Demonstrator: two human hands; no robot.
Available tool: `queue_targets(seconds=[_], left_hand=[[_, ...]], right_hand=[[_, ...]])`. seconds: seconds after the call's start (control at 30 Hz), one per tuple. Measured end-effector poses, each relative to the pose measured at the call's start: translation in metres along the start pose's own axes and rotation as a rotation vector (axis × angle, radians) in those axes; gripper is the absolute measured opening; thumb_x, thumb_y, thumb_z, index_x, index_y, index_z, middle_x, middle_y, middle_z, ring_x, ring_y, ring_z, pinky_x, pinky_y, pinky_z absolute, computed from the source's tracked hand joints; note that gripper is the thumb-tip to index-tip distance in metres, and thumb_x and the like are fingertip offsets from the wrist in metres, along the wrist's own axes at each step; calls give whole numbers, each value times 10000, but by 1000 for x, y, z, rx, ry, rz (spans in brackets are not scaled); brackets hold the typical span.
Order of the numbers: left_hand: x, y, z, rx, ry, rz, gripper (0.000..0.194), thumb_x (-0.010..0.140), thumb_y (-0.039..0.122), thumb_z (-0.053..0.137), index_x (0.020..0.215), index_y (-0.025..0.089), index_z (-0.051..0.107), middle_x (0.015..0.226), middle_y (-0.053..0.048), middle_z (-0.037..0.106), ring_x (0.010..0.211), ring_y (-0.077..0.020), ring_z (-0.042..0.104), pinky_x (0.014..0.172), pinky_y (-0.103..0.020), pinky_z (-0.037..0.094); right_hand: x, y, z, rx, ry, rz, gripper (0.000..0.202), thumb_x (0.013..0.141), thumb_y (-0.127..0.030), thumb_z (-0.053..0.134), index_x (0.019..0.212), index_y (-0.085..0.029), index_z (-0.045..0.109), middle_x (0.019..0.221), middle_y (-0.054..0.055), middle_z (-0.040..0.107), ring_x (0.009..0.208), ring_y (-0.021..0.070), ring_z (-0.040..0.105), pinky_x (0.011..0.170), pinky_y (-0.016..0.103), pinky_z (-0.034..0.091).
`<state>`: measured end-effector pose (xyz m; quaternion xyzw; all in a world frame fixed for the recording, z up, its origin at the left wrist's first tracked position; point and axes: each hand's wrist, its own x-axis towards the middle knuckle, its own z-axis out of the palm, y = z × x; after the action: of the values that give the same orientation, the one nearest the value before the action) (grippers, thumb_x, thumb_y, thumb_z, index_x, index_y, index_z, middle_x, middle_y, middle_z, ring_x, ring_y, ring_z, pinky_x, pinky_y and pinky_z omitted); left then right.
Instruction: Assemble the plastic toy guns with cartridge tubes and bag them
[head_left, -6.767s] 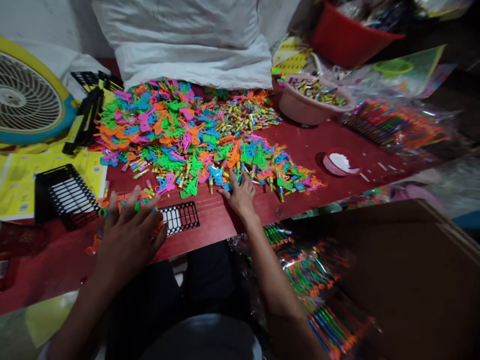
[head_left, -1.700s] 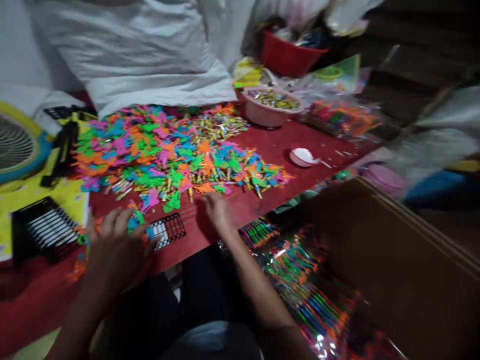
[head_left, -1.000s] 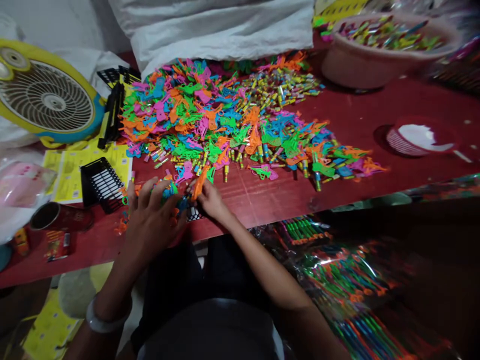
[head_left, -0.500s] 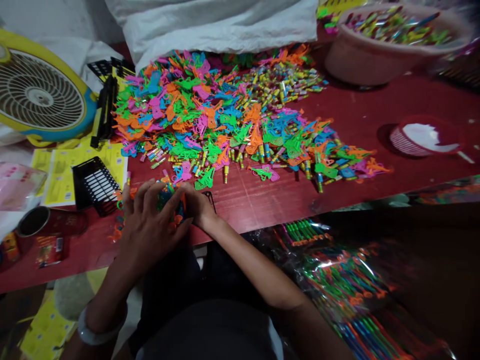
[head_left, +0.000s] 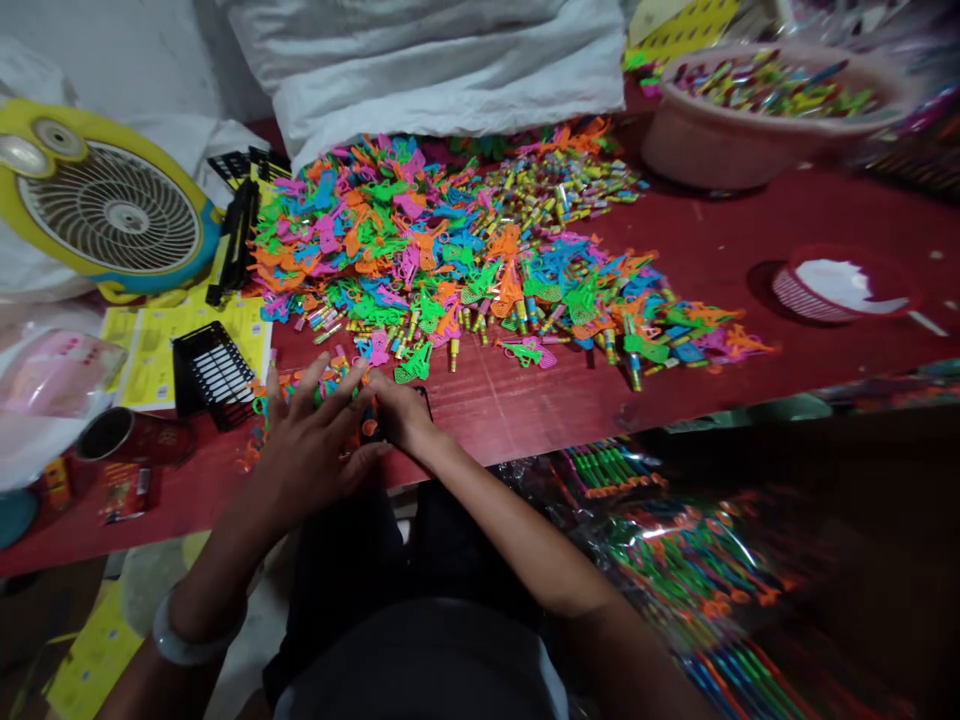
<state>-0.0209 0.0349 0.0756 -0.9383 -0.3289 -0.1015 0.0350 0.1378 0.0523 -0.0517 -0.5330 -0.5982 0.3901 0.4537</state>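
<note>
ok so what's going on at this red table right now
A person's left hand is spread over small coloured plastic pieces near the front edge of the red table. The right hand is close beside it; its fingertips are hidden, so I can't tell whether it holds anything. Beyond the hands lies a loose heap of bright pieces.

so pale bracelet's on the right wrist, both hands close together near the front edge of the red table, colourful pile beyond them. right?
Wrong wrist: the head view shows the pale bracelet on the left wrist, behind the left hand. The rest stands: left and right hand are close together near the front edge of the red table, with the colourful pile beyond them.
</note>
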Motion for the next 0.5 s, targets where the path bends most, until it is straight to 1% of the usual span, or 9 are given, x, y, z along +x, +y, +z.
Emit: queue_targets(seconds=[0.1, 0.17, 0.23, 0.3, 0.33, 0.37, 0.4, 0.47, 0.5], left_hand=[[2, -2, 0, 18, -19, 4, 538, 938, 529, 567, 1429, 314, 527, 1522, -84, 520, 1515, -383, 274, 1206, -721, 11], [7, -2, -1, 34, -46, -21, 574, 931, 548, 567, 1445, 300, 509, 1533, -103, 504, 1507, -406, 278, 1179, -763, 17], [12, -3, -3, 47, -73, -47, 609, 924, 563, 570, 1462, 289, 487, 1552, -119, 476, 1495, -433, 287, 1146, -804, 29], [15, -3, -4, 51, -88, -58, 617, 922, 566, 572, 1471, 299, 476, 1563, -121, 461, 1484, -445, 300, 1131, -819, 42], [15, -2, -4, 49, -89, -58, 614, 922, 564, 573, 1473, 311, 472, 1563, -117, 462, 1484, -441, 303, 1136, -811, 46], [13, -2, -4, 46, -84, -56, 613, 920, 562, 577, 1475, 324, 468, 1559, -113, 468, 1487, -434, 300, 1148, -797, 47], [11, -1, -4, 42, -78, -54, 617, 916, 562, 584, 1477, 336, 462, 1554, -108, 476, 1494, -426, 292, 1162, -779, 46], [7, 1, -3, 35, -65, -50, 637, 904, 565, 601, 1484, 349, 448, 1544, -100, 488, 1509, -412, 266, 1186, -744, 43], [6, 1, -3, 32, -61, -51, 647, 900, 566, 607, 1486, 350, 442, 1541, -98, 491, 1514, -408, 255, 1194, -732, 42]], right_hand=[[1, -2, -3, -154, 6, -22, 320, 734, -170, 709, 1029, -263, 625, 996, 12, 698, 873, 246, 670, 700, 305, 491], [3, -5, -6, -216, 8, -24, 326, 749, -145, 688, 1047, -257, 618, 973, 5, 703, 852, 220, 662, 695, 284, 480], [2, -7, -12, -212, -8, -24, 252, 785, -130, 644, 1007, -244, 613, 879, -11, 689, 781, 192, 644, 672, 266, 471], [0, -8, -23, -179, -15, -40, 149, 837, -132, 586, 950, -229, 598, 841, -11, 668, 768, 178, 633, 694, 263, 484], [-2, -7, -31, -168, 28, -50, 114, 866, -140, 553, 934, -223, 592, 864, 3, 666, 802, 180, 635, 732, 272, 496], [-4, -6, -40, -180, 116, -53, 101, 895, -155, 524, 940, -218, 590, 914, 27, 667, 863, 190, 635, 785, 291, 505], [-6, -4, -50, -222, 240, -38, 103, 920, -182, 506, 970, -212, 591, 983, 58, 663, 937, 207, 628, 840, 320, 506], [-6, 0, -71, -366, 494, 61, 150, 938, -258, 528, 1051, -183, 592, 1100, 132, 635, 1033, 257, 600, 894, 389, 499], [-5, 3, -81, -444, 569, 140, 200, 922, -289, 568, 1075, -162, 589, 1127, 167, 621, 1040, 283, 593, 888, 417, 498]])
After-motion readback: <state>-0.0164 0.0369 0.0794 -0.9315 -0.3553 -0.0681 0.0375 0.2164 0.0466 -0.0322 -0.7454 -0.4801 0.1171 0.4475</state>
